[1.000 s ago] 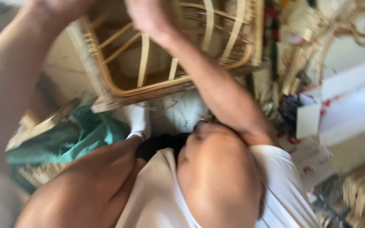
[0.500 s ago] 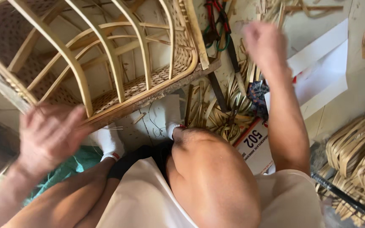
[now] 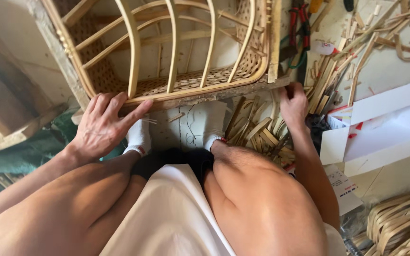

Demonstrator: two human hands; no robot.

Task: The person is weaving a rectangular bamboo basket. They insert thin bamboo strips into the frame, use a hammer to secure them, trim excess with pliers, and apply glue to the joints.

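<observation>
Both hands on rattan frame (image 3: 176,90): left hand (image 3: 101,125), right hand (image 3: 293,103).

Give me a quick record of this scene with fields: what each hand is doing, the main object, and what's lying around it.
Main object: rattan frame with curved slats and woven panels, lying on the floor
Left hand: left hand spread flat against the frame's lower edge
Right hand: right hand at the frame's right corner; grip unclear
Feet: white socks just below the frame
Right of frame: loose cane strips, red-handled pliers, white paper sheets
Lower right: coiled cane bundles
Left: green cloth
</observation>
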